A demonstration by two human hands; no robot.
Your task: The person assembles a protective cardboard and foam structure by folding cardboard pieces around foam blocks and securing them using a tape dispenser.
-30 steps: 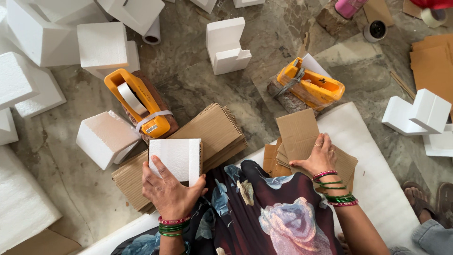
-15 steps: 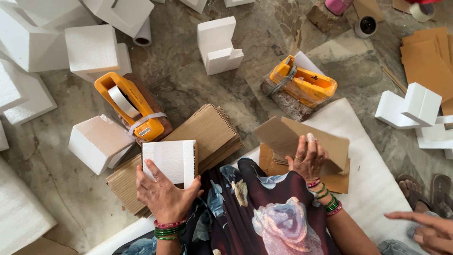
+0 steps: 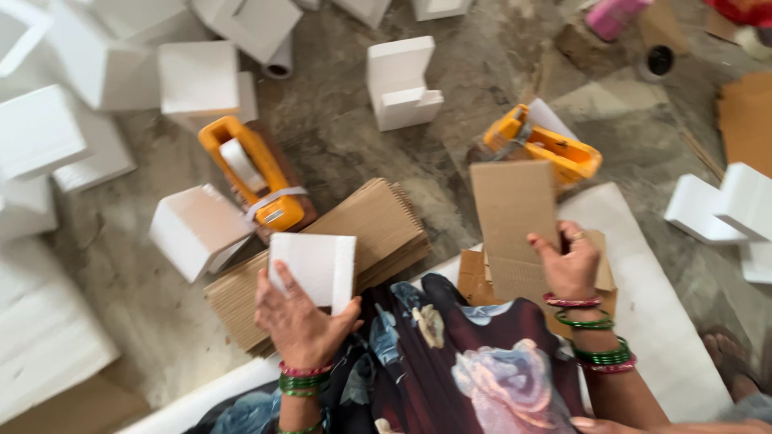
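My left hand [image 3: 299, 317] grips a white foam block [image 3: 315, 267] and holds it over a stack of corrugated cardboard sheets [image 3: 378, 223] by my knee. My right hand [image 3: 568, 264] holds a brown cardboard piece [image 3: 513, 217] upright, lifted off a small pile of cardboard pieces [image 3: 476, 277] on a white foam sheet [image 3: 643, 273]. Green and pink bangles circle both wrists. My lap, in dark floral cloth, fills the bottom centre.
Two orange tape dispensers [image 3: 257, 173] [image 3: 547, 146] lie on the stone floor. White foam blocks [image 3: 197, 229] [image 3: 400, 82] [image 3: 720, 207] lie scattered left, top and right. A tape roll core [image 3: 661, 61] sits top right. A foot in a sandal [image 3: 728, 358] shows at the lower right.
My right hand has raised the cardboard piece off the pile until it stands upright. My left hand keeps the foam block in about the same place. The view has shifted slightly.
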